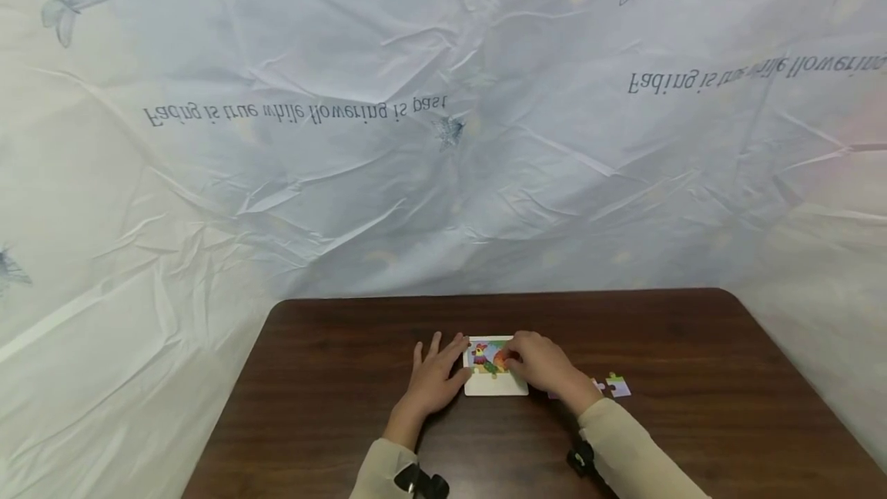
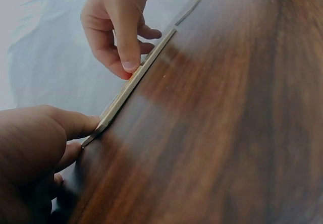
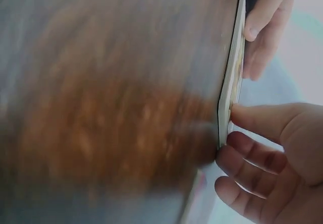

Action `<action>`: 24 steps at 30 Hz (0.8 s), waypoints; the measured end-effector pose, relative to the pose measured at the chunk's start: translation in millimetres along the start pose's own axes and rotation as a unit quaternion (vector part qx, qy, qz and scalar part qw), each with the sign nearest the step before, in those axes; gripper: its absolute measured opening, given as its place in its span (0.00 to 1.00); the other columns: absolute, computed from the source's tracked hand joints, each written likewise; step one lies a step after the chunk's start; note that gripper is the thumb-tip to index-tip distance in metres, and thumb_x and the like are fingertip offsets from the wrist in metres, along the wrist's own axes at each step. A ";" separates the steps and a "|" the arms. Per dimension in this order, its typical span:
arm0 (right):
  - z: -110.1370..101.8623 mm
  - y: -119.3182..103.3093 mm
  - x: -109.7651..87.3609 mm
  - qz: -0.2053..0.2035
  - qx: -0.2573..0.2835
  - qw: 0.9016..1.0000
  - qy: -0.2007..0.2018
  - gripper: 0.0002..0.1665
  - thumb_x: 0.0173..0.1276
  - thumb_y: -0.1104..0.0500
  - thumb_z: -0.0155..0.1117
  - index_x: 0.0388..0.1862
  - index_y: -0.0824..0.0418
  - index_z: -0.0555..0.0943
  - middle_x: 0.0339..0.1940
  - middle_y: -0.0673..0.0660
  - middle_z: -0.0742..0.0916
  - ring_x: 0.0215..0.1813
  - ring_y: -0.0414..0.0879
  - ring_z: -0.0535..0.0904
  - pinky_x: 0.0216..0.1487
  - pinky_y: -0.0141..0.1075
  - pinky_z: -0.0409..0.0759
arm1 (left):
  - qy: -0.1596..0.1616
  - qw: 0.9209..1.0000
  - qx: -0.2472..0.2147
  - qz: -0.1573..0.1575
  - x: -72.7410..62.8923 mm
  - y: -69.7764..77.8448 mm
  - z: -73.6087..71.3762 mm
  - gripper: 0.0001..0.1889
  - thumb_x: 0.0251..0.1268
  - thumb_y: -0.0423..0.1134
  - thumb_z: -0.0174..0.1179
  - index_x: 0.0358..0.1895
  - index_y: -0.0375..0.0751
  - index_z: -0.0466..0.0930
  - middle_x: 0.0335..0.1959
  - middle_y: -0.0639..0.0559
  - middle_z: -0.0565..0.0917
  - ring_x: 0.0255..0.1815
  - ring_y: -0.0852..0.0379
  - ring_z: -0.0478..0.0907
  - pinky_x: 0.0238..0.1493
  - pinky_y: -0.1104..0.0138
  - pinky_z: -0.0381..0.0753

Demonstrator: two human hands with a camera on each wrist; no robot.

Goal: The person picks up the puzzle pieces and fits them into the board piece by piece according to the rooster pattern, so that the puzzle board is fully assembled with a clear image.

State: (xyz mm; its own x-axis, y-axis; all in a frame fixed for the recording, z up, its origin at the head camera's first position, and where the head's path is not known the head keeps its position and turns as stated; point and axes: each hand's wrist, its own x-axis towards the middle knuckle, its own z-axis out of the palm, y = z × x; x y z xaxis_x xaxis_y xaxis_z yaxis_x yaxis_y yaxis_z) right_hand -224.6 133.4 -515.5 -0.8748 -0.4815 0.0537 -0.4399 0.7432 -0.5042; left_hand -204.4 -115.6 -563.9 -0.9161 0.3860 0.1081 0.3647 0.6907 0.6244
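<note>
A small white-framed jigsaw board [image 1: 496, 385] lies on the table, its upper part filled with a colourful rooster picture [image 1: 481, 354]. My left hand [image 1: 435, 381] rests at the board's left edge with fingers spread, the thumb near its lower left. In the left wrist view, that thumb [image 2: 81, 124] touches the end of the board's rim. Over the right part of the picture, my right hand [image 1: 543, 363] bends down and pinches a puzzle piece [image 1: 504, 360] against the board with thumb and index finger. Most of this piece is hidden by the fingers.
Loose puzzle pieces [image 1: 618, 385] lie to the right of the board, partly covered by the right wrist. The dark wooden table [image 1: 333, 376] ends at a printed white cloth [image 1: 443, 199] hanging behind it.
</note>
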 end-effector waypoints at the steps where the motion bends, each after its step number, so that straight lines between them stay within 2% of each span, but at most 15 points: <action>1: -1.6 -0.2 -0.1 -0.005 0.003 1.000 -0.004 0.03 0.73 0.63 0.72 0.38 0.59 0.91 0.36 0.49 0.85 0.31 0.39 0.75 0.31 0.38 0.77 | 0.000 1.000 -0.002 0.002 0.5 -0.3 -0.5 0.30 0.82 0.49 0.57 0.81 0.45 0.68 0.82 0.46 0.66 0.85 0.32 0.48 0.79 0.30 0.38; 3: -4.9 1.3 -0.4 -0.020 0.006 1.000 -0.014 0.04 0.74 0.63 0.71 0.42 0.59 0.91 0.37 0.49 0.85 0.33 0.38 0.75 0.33 0.37 0.77 | 0.001 1.000 -0.003 0.005 1.6 -1.1 -1.4 0.30 0.82 0.49 0.57 0.81 0.45 0.68 0.82 0.46 0.66 0.85 0.32 0.48 0.79 0.30 0.38; 6: -10.8 6.2 -2.4 -0.067 0.024 0.997 -0.020 0.07 0.75 0.63 0.70 0.48 0.61 0.91 0.40 0.51 0.86 0.35 0.37 0.76 0.35 0.37 0.79 | -0.001 1.000 -0.002 0.007 2.4 -1.7 -2.2 0.29 0.83 0.49 0.56 0.81 0.46 0.69 0.82 0.45 0.66 0.85 0.31 0.48 0.78 0.30 0.38; 9: -19.2 11.2 -6.4 -0.110 0.041 0.993 -0.005 0.10 0.76 0.64 0.69 0.52 0.62 0.89 0.44 0.54 0.87 0.39 0.38 0.79 0.38 0.38 0.81 | -0.001 1.000 0.001 0.009 3.7 -1.8 -3.3 0.27 0.83 0.49 0.55 0.80 0.47 0.71 0.81 0.45 0.67 0.85 0.30 0.49 0.78 0.29 0.39; 11: -25.9 14.3 -11.7 -0.123 0.048 0.991 0.006 0.10 0.76 0.65 0.68 0.53 0.62 0.88 0.46 0.56 0.87 0.42 0.40 0.81 0.40 0.39 0.83 | 0.000 1.000 0.000 0.006 3.3 -0.9 -3.1 0.27 0.83 0.48 0.55 0.79 0.47 0.71 0.81 0.44 0.67 0.85 0.30 0.49 0.78 0.29 0.38; 15: -41.2 19.7 -23.7 -0.106 0.042 0.993 0.016 0.11 0.76 0.64 0.68 0.55 0.62 0.87 0.49 0.54 0.87 0.46 0.43 0.84 0.43 0.41 0.85 | -0.003 1.000 -0.008 -0.005 4.3 1.0 -3.7 0.26 0.82 0.42 0.51 0.79 0.47 0.72 0.82 0.45 0.66 0.85 0.31 0.48 0.79 0.30 0.36; 18: -50.1 24.2 -32.1 -0.093 0.023 0.995 0.013 0.12 0.76 0.63 0.69 0.56 0.62 0.87 0.50 0.53 0.87 0.47 0.45 0.85 0.44 0.42 0.86 | -0.014 0.999 -0.026 -0.014 5.2 1.9 -5.9 0.30 0.75 0.40 0.49 0.80 0.47 0.71 0.82 0.46 0.65 0.86 0.33 0.44 0.79 0.31 0.32; 20: -53.7 27.0 -37.5 -0.086 0.012 0.996 0.001 0.13 0.75 0.63 0.70 0.56 0.62 0.88 0.51 0.54 0.88 0.48 0.47 0.85 0.45 0.44 0.86 | -0.028 0.999 -0.034 -0.018 5.4 1.8 -7.9 0.33 0.72 0.41 0.50 0.81 0.47 0.69 0.83 0.47 0.63 0.87 0.34 0.42 0.79 0.32 0.29; 24: -56.1 31.9 -48.3 -0.072 -0.002 0.996 -0.045 0.13 0.73 0.62 0.72 0.54 0.62 0.88 0.51 0.53 0.88 0.51 0.52 0.86 0.48 0.48 0.86 | -0.058 0.998 -0.020 -0.016 5.1 -0.5 -10.9 0.38 0.67 0.44 0.56 0.83 0.47 0.65 0.85 0.48 0.60 0.87 0.36 0.40 0.79 0.33 0.28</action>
State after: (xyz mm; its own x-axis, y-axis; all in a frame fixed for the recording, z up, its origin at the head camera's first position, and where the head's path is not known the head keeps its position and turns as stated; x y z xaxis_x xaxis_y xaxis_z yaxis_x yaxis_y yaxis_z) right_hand -207.8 206.5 -485.9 -0.7806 -0.6232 0.0484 -0.5612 0.6646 -0.4933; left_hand -211.1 -120.7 -555.2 -0.9009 0.4340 -0.0009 0.3266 0.6792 0.6573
